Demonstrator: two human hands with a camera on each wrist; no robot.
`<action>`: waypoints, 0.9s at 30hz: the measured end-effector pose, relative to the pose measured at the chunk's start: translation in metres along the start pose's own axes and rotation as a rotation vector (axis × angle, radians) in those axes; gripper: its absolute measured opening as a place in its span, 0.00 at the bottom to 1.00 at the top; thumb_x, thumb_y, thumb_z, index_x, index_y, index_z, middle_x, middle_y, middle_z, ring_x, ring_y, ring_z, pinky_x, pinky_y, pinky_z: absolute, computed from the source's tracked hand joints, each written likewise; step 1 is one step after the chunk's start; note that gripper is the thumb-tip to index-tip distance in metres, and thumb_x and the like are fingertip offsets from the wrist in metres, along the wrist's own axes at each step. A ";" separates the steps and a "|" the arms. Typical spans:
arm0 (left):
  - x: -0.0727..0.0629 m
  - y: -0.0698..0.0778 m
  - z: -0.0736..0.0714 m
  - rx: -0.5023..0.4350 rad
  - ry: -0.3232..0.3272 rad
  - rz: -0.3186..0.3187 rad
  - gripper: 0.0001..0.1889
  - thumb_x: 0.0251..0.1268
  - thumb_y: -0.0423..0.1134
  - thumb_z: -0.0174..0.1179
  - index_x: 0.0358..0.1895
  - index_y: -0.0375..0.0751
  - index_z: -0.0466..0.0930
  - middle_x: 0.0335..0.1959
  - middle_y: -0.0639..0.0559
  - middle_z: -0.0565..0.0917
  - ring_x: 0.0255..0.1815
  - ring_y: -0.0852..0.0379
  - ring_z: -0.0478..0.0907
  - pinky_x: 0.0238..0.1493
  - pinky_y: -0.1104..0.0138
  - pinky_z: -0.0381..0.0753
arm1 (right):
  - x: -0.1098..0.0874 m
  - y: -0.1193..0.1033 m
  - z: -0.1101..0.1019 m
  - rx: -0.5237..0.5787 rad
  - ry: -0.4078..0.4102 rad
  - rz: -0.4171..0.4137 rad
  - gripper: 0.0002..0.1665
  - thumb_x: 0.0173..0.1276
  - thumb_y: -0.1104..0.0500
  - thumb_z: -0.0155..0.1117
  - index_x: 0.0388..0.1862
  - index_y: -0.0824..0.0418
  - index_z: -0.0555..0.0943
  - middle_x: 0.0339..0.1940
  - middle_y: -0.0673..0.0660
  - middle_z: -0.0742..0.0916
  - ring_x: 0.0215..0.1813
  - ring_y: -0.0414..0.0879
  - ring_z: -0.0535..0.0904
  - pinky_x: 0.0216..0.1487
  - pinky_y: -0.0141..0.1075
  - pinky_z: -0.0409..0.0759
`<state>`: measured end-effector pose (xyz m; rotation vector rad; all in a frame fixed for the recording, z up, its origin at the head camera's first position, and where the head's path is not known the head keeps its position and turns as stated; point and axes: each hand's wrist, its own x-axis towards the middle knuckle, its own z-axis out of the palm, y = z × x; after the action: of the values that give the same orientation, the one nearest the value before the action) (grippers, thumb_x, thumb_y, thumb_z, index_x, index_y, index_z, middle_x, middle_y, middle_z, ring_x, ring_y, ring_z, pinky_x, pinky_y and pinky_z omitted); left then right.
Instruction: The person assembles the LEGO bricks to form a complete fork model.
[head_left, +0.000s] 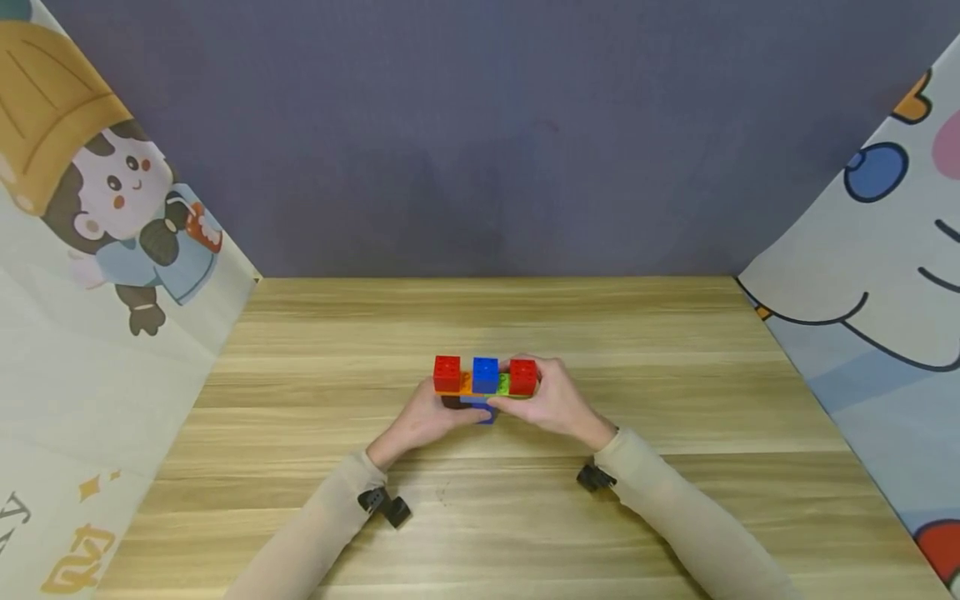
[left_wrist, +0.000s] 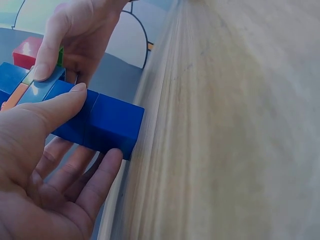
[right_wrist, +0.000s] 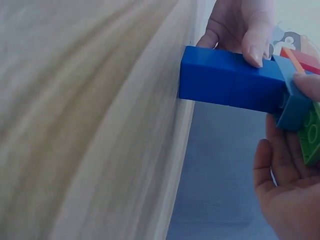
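Observation:
A toy-brick structure stands upright between both hands in the head view. Along its top sit a red brick [head_left: 447, 373], a blue brick [head_left: 485, 375] and another red brick [head_left: 522, 377], with orange [head_left: 467, 382] and green [head_left: 504, 383] pieces under them. Below is a lighter blue piece [right_wrist: 292, 102] above a column of dark blue bricks [right_wrist: 212, 75], whose lower end is at or close to the tabletop. My left hand [head_left: 426, 419] holds the column, thumb across its front. My right hand [head_left: 557, 402] grips the upper right part, thumb on the lighter blue piece.
The wood-grain table [head_left: 337, 333] spreads around the hands. A dark grey panel [head_left: 480, 150] rises behind it, with printed cartoon panels at left [head_left: 45, 333] and right [head_left: 825, 375]. Small black devices [head_left: 393, 508] are strapped at both wrists.

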<state>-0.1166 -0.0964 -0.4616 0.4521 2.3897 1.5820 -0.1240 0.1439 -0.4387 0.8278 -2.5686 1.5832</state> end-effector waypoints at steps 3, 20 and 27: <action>0.000 0.000 -0.001 0.008 -0.010 0.004 0.26 0.61 0.46 0.80 0.61 0.46 0.84 0.55 0.50 0.90 0.56 0.53 0.86 0.65 0.52 0.83 | 0.000 -0.001 0.000 0.000 -0.008 0.009 0.21 0.60 0.60 0.85 0.50 0.62 0.87 0.44 0.58 0.94 0.38 0.41 0.89 0.38 0.34 0.90; 0.001 0.014 -0.016 -0.128 0.069 0.059 0.23 0.57 0.35 0.81 0.56 0.36 0.88 0.47 0.44 0.93 0.42 0.60 0.88 0.47 0.67 0.87 | -0.007 0.001 -0.013 0.135 0.036 -0.043 0.27 0.61 0.67 0.82 0.60 0.64 0.86 0.54 0.60 0.92 0.52 0.43 0.89 0.57 0.36 0.87; 0.000 0.014 -0.018 -0.120 0.052 0.064 0.22 0.59 0.35 0.80 0.57 0.37 0.88 0.47 0.43 0.93 0.40 0.58 0.88 0.45 0.67 0.88 | -0.006 0.000 -0.018 0.065 0.045 -0.067 0.21 0.65 0.64 0.81 0.57 0.63 0.89 0.49 0.57 0.94 0.49 0.41 0.90 0.53 0.44 0.88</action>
<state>-0.1214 -0.1070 -0.4415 0.4730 2.3234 1.7739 -0.1233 0.1616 -0.4317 0.8637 -2.4441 1.6541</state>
